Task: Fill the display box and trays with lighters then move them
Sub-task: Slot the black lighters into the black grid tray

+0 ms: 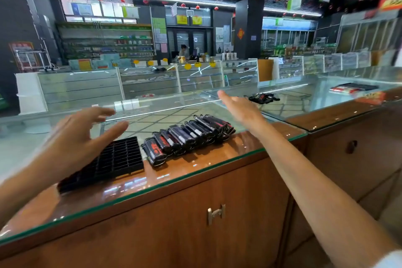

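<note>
A black slotted tray (pixel 121 160) lies empty on the glass counter (pixel 250 156), partly under my left hand (pixel 80 137). That hand hovers above it with fingers spread and holds nothing. To the tray's right, several black lighters with red print (pixel 187 137) lie in an overlapping row. My right hand (pixel 239 105) stretches out beyond the row, fingers straight, and is empty. Farther right on the glass lies a small heap of black lighters (pixel 262 97). A long black and red pack (pixel 352 88) rests on the counter at far right.
The counter has a wooden front with a metal latch (pixel 215 213) and a second cabinet (pixel 352 148) to the right. Glass showcases (pixel 152 80) stand across the aisle. A person (pixel 184 51) sits behind the far counter.
</note>
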Tool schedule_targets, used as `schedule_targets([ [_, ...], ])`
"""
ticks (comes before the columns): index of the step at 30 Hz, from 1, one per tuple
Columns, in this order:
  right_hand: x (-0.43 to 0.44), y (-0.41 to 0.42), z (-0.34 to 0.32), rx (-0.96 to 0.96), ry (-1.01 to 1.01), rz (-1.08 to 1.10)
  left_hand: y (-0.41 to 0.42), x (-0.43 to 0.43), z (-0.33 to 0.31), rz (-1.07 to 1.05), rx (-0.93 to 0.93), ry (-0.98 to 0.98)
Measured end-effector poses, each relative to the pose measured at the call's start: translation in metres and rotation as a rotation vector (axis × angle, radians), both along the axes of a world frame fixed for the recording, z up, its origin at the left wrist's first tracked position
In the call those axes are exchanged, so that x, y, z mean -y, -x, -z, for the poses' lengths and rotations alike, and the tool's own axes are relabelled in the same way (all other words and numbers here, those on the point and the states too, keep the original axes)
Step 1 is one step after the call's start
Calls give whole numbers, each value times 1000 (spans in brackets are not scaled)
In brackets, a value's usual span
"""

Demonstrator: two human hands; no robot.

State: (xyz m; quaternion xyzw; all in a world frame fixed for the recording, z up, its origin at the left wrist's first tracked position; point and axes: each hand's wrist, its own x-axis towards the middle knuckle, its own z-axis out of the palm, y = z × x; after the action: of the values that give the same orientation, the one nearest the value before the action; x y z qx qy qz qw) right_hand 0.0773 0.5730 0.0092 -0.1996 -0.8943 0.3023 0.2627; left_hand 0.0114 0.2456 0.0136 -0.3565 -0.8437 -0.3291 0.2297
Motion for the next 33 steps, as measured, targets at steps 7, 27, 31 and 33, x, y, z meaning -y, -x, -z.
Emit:
schedule_targets([
  [7,-168,19,-17,-24,12,266,56,-218,-46,298,329,198],
  [27,-246,114,11,390,-112,8,118,-406,-2,264,586,333],
  [31,-218,115,13,399,-190,5,119,-382,-6,231,575,342],
  [33,-201,117,12,423,-219,-10,121,-367,-7,220,584,357],
])
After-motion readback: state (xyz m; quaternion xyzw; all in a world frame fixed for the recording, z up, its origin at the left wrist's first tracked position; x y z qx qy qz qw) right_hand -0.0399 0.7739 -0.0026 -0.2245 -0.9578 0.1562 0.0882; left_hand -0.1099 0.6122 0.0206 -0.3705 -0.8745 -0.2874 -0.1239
